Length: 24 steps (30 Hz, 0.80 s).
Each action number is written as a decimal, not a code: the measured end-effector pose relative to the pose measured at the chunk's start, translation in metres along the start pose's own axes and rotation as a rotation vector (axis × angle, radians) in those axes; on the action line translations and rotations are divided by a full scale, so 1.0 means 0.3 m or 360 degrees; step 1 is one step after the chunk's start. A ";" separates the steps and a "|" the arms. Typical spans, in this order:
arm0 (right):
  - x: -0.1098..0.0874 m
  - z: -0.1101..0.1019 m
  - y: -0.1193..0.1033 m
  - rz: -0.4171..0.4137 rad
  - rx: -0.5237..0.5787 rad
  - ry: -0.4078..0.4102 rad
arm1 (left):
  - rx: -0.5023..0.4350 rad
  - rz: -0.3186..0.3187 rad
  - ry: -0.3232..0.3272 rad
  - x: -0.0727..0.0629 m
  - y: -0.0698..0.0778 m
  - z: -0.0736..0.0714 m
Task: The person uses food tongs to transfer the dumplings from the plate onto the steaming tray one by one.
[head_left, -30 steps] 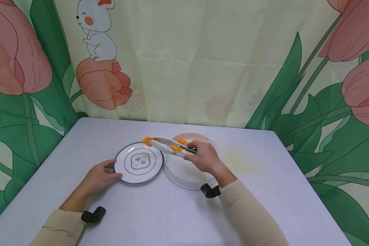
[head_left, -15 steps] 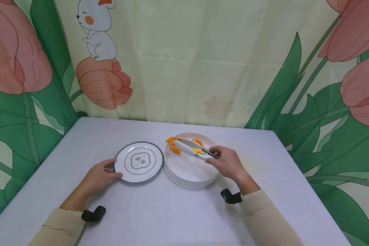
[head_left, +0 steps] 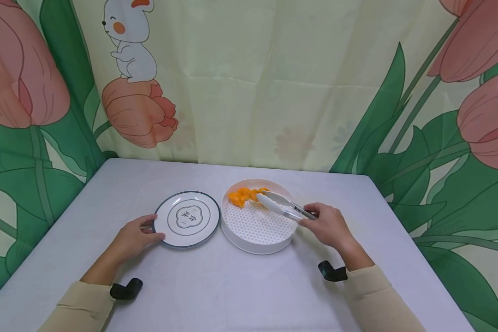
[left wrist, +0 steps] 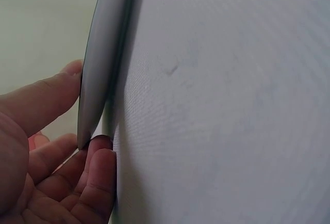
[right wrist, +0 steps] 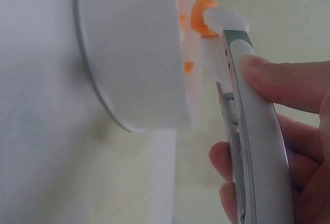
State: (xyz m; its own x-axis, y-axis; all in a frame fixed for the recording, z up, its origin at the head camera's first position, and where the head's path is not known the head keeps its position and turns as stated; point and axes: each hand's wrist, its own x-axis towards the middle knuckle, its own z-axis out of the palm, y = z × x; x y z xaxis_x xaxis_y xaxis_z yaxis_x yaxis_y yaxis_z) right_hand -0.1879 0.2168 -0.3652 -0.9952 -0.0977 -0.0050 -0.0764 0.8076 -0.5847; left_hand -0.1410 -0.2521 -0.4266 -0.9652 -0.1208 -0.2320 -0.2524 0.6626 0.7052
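My left hand (head_left: 134,237) pinches the left rim of a white plate (head_left: 207,223) with a dark blue edge; in the left wrist view the thumb touches its upper face and fingers curl at its edge. In my right hand (head_left: 329,226) are metal tongs (head_left: 290,208) with white tips, held over a round white container (head_left: 255,248) with a small-patterned floor. Several bright orange pieces (head_left: 240,196) lie at its far left; their kind is unclear. At the tong tips the right wrist view shows one orange piece (right wrist: 202,18), above the container's rim.
Both plate and container stand side by side on a white-covered table (head_left: 216,286). Behind the table's far edge hangs a curtain (head_left: 240,92) printed with tulips and a rabbit. A black wrist mount (head_left: 126,290) juts from the left sleeve, with another (head_left: 332,272) at the right.
My right hand and the tongs have moved right, carrying an orange piece from above the plate's right edge to over the container. My left hand and the plate have stayed in place.
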 end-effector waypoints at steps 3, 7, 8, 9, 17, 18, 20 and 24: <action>-0.003 0.001 0.008 0.0027 0.0010 -0.0022 | -0.0005 -0.0001 0.0002 0.002 -0.001 0.000; -0.007 0.009 0.009 0.0051 0.0024 -0.0049 | -0.0012 -0.0006 0.0001 0.004 -0.003 0.002; -0.007 0.012 0.008 0.0054 0.0026 -0.0055 | -0.0013 -0.0007 0.0001 0.004 -0.004 0.002; -0.007 0.015 0.007 0.0053 0.0024 -0.0059 | -0.0013 -0.0006 0.0001 0.005 -0.004 0.003; -0.001 0.032 -0.012 0.0003 0.0000 -0.0037 | -0.0017 -0.0003 0.0004 0.003 -0.003 0.003; -0.001 0.033 -0.014 -0.0002 -0.0007 -0.0034 | -0.0016 -0.0004 0.0003 0.002 -0.003 0.003; 0.000 0.034 -0.016 -0.0002 -0.0007 -0.0030 | -0.0014 -0.0005 0.0004 0.002 -0.003 0.003; -0.001 0.034 -0.017 0.0013 0.0016 -0.0026 | -0.0009 -0.0009 0.0007 0.001 -0.003 0.003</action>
State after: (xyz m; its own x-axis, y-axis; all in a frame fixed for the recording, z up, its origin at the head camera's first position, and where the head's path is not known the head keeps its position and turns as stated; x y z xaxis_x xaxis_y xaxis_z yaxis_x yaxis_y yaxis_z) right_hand -0.1864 0.2067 -0.3705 -0.9947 -0.1008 -0.0226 -0.0678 0.8027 -0.5926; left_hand -0.1410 -0.2519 -0.4279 -0.9641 -0.1275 -0.2331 -0.2581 0.6575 0.7079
